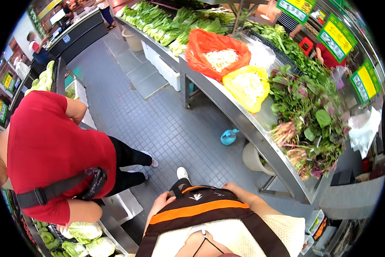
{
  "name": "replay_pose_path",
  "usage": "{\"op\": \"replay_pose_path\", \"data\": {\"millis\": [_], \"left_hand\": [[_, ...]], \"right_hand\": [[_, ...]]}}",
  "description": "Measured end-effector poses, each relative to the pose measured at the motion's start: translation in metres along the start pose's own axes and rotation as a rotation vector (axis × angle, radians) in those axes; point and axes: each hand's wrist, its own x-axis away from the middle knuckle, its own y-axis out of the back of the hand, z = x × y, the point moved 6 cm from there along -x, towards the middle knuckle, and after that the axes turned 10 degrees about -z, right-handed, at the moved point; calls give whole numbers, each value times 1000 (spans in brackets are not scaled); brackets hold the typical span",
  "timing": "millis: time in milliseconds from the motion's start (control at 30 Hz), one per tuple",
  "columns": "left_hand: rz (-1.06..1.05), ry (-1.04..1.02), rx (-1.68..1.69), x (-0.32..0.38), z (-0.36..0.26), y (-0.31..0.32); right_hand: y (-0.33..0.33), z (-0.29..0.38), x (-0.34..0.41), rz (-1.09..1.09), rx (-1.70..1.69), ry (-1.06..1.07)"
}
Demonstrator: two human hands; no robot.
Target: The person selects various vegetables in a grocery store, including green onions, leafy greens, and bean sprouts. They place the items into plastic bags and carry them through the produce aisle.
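My left hand point(162, 201) is against the left edge of my dark brown apron point(208, 195), beside its orange band. Next to the apron's right edge is my right hand point(232, 187), its fingers partly hidden behind the cloth. Whether either hand grips the fabric is unclear. To the right runs a metal vegetable stall point(224, 99). It bears a red plastic bag point(198, 69) and a yellow plastic bag point(258, 99), each open with pale sprouts inside. Bunches of red-stemmed amaranth point(308, 128) lie nearer on the same stall.
A person in a red shirt point(60, 144) leans over the left stall, near napa cabbages point(85, 229). On the tiled floor point(131, 119) stands a blue watering can point(229, 137). A pale bucket point(253, 157) is under the right stall. Price signs point(337, 37) hang above.
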Motion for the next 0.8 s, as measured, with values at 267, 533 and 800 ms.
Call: {"op": "replay_pose_path", "data": {"millis": [267,533,800], "left_hand": [[-12,-95,-276,-151,-65,92],[53,-4,-433,-285,-100,94],[-1,-112,-511,-437,-271,79]], "right_hand": [[242,229,-71,-161,-659,187],[642,254,-166,-549,-1478,285],[890,123,-348,-703,-1959,-254]]}}
